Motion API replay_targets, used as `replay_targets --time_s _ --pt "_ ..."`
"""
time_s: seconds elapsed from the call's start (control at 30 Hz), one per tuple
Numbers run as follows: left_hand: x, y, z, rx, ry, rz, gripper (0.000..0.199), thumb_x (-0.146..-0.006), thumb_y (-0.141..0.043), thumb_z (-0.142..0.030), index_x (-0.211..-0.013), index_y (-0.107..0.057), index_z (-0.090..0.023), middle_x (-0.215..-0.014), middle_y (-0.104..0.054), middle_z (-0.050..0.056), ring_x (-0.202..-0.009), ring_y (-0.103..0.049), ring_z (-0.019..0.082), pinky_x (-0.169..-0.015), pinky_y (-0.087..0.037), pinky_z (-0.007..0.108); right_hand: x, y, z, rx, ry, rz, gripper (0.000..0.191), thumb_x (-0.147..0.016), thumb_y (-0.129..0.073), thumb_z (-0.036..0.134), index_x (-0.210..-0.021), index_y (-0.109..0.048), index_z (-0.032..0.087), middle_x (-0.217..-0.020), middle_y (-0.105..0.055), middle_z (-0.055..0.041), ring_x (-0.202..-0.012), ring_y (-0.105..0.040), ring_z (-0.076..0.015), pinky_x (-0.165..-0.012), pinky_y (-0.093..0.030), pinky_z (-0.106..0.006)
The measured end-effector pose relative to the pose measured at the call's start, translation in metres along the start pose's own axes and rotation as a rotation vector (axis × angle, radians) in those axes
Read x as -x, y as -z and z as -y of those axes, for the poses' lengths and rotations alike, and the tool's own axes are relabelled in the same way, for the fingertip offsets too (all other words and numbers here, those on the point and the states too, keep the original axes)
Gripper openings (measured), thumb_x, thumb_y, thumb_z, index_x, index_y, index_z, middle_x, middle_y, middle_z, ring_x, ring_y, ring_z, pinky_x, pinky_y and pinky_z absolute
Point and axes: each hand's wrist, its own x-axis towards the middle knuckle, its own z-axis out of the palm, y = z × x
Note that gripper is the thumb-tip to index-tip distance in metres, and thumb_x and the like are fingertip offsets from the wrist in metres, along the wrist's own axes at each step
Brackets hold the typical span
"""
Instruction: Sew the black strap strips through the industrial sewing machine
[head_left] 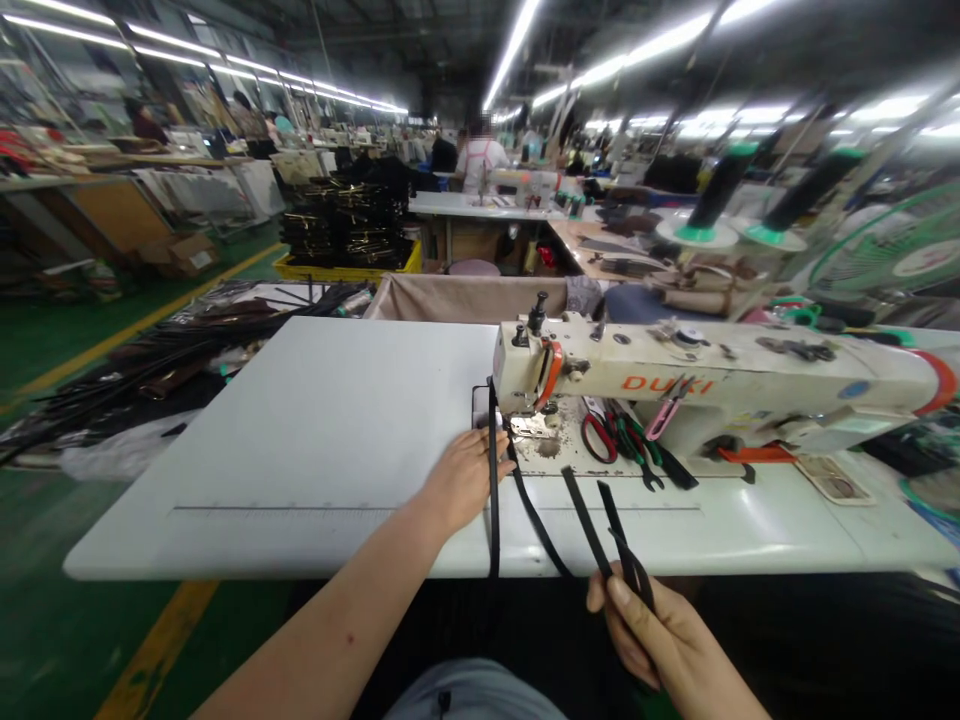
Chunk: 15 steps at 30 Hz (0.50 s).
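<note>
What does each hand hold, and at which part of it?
Right hand: a black strap, pinched near its end between thumb and fingers. Left hand: nothing, it lies flat on the table.

The narrow black strapping [531, 517] is draped across the white worktop [300, 450] and over its front edge — two flat ends are pinched upright in the right hand [645, 630], and one length lies against the flat left hand [461, 480].
</note>
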Motion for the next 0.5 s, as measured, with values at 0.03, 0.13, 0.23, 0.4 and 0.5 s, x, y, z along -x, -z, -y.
replay_targets --time_s 0.03,0.13,0.23,0.4,0.5 --pt "0.000 0.001 0.000 0.006 0.001 0.000 0.032 -0.104 -0.046 -0.032 -0.127 -0.061 -0.015 -0.133 -0.066 0.012 -0.131 -0.056 0.025 -0.112 -0.045 0.044 0.001 -0.006 -0.001 -0.067 -0.041 -0.009 0.041 -0.096 -0.050 0.057 -0.090 -0.063 0.018 -0.051 -0.035 0.0095 -0.042 -0.026 -0.0075 -0.043 -0.018 -0.025" --pt "-0.001 0.003 -0.002 0.030 0.027 0.010 0.031 -0.104 -0.046 -0.033 -0.125 -0.061 -0.015 -0.133 -0.066 0.011 -0.131 -0.057 0.025 -0.112 -0.045 0.043 0.004 -0.022 -0.003 -0.254 -0.079 -0.080 0.036 -0.094 -0.056 0.051 -0.095 -0.065 0.016 -0.052 -0.036 0.0092 -0.042 -0.023 -0.0057 -0.044 -0.013 -0.025" --pt "-0.002 0.004 -0.002 0.046 0.053 0.021 0.031 -0.104 -0.049 -0.036 -0.125 -0.061 -0.017 -0.131 -0.067 0.010 -0.129 -0.058 0.025 -0.111 -0.046 0.044 0.003 -0.031 -0.004 -0.332 -0.074 -0.147 0.034 -0.091 -0.061 0.048 -0.097 -0.067 0.015 -0.055 -0.041 0.0068 -0.043 -0.028 -0.0055 -0.046 -0.014 -0.026" --pt "-0.001 0.003 -0.002 0.029 0.050 0.009 0.032 -0.104 -0.049 -0.035 -0.125 -0.061 -0.015 -0.131 -0.067 0.011 -0.129 -0.058 0.024 -0.111 -0.046 0.042 0.000 -0.034 -0.004 -0.334 -0.146 -0.189 0.036 -0.085 -0.070 0.050 -0.094 -0.068 0.015 -0.062 -0.048 0.0034 -0.047 -0.036 -0.0067 -0.045 -0.013 -0.025" --pt "0.000 0.003 -0.001 0.028 0.047 -0.004 0.033 -0.104 -0.048 -0.035 -0.127 -0.061 -0.015 -0.132 -0.067 0.011 -0.130 -0.058 0.025 -0.112 -0.045 0.042 -0.001 -0.034 -0.006 -0.282 -0.141 -0.211 0.037 -0.085 -0.070 0.052 -0.096 -0.067 0.017 -0.062 -0.052 0.0028 -0.047 -0.041 -0.0085 -0.044 -0.018 -0.024"
